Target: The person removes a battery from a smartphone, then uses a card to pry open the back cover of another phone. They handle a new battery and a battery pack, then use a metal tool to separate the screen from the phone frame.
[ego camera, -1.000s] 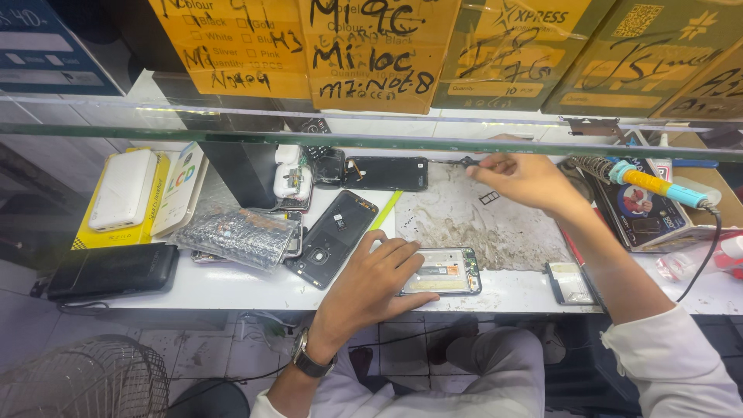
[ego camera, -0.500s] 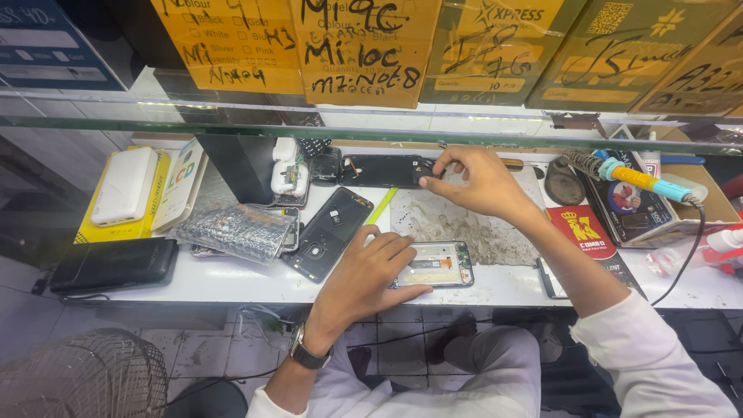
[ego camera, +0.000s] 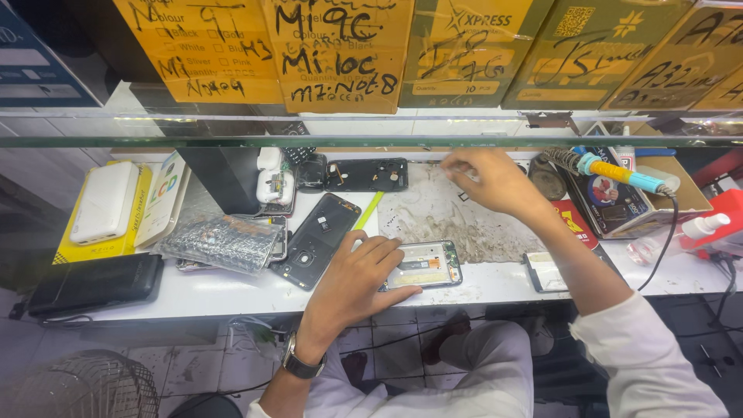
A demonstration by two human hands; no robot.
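Opened phone (ego camera: pixel 424 266) lies under left hand (ego camera: pixel 357 280), apparently touching.

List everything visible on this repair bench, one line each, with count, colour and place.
opened phone frame: 1, green-edged, front centre of the bench, under the left hand
phone back cover: 1, black, left of the frame
second phone housing: 1, black, rear centre
work mat: 1, grey, stained, centre
power bank: 1, white, on a yellow box at left
black pouch: 1, front left
soldering iron: 1, teal and yellow handle, right rear
cardboard boxes: several, yellow, on the glass shelf above
left hand: wears a wristwatch, rests on the frame
right hand: fingertips pinched at the mat's rear edge; anything held is too small to tell
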